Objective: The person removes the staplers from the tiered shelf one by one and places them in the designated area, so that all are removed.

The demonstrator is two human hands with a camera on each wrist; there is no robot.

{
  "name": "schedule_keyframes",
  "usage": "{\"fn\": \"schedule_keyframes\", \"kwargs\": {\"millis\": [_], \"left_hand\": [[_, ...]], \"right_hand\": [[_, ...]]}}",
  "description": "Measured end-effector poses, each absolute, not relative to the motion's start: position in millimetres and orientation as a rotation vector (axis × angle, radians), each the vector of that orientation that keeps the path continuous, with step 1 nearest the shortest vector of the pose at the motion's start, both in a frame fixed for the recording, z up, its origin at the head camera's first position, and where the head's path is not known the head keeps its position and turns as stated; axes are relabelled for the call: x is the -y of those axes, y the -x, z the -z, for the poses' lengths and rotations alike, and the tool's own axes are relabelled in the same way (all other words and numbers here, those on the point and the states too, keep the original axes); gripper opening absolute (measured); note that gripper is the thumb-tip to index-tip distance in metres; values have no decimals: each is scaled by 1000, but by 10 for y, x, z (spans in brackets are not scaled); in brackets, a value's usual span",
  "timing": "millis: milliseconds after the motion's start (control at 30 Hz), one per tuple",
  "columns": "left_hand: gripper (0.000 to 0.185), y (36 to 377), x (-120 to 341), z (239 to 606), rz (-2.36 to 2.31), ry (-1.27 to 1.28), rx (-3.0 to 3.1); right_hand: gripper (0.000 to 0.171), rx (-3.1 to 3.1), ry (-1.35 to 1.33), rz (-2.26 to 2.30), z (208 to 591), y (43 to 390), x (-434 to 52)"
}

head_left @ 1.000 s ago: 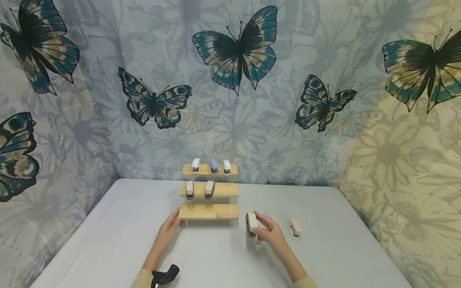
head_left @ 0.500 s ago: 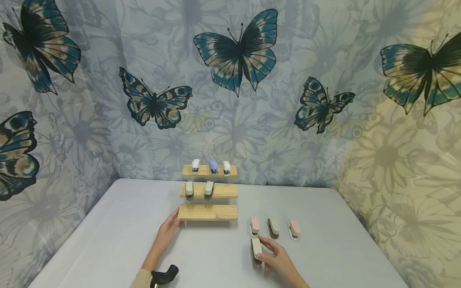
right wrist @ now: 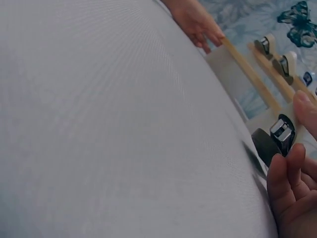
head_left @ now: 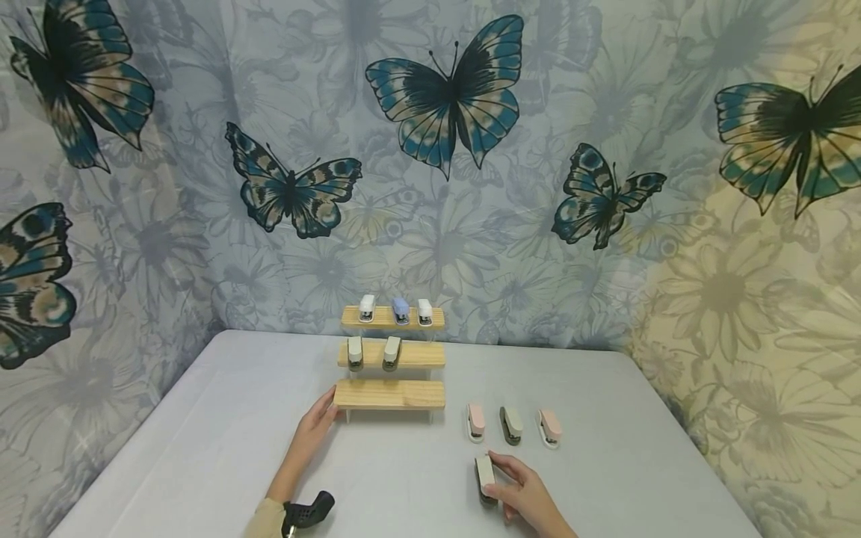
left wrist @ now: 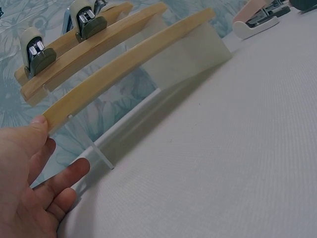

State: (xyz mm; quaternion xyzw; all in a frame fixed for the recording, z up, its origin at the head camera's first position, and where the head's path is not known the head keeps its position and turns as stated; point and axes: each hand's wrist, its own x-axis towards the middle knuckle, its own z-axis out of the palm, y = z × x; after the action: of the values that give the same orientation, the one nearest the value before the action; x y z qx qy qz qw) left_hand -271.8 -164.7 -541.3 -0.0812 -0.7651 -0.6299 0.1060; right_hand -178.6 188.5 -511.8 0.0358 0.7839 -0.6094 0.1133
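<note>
Low in the head view, right of centre, the right hand (head_left: 521, 493) grips a cream mini stapler (head_left: 484, 478) between thumb and fingers, on or just above the grey tabletop (head_left: 202, 448). A second ago this stapler was up beside the rack's bottom step; it has since come toward the viewer, uncovering 3 staplers in a row behind it, so the move looks like pulling 1 out of the group rather than shelving it. Its long axis runs nearly straight up the frame, tilted slightly left, and which end faces the rack is not clear.

Farther up, the left hand (head_left: 316, 427) has stayed put, fingers loosely extended against the left end of the wooden 3-step rack (head_left: 390, 394), touching without clasping it. The middle step carries 2 staplers, the top step 3, below the butterfly backdrop (head_left: 444, 97).
</note>
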Motion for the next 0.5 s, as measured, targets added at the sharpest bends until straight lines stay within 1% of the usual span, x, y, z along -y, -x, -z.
{"fn": "schedule_keyframes", "kwargs": {"millis": [200, 333, 500], "left_hand": [[47, 2718, 1648, 5416, 1871, 221, 2262], [43, 2722, 1647, 5438, 1803, 243, 2257], [45, 2722, 1643, 5434, 1830, 225, 2262]], "right_hand": [[68, -2342, -52, 1732, 5140, 1779, -1891], [65, -2367, 27, 1710, 5144, 1762, -1910], [63, -2354, 84, 1689, 5143, 1761, -1952]]}}
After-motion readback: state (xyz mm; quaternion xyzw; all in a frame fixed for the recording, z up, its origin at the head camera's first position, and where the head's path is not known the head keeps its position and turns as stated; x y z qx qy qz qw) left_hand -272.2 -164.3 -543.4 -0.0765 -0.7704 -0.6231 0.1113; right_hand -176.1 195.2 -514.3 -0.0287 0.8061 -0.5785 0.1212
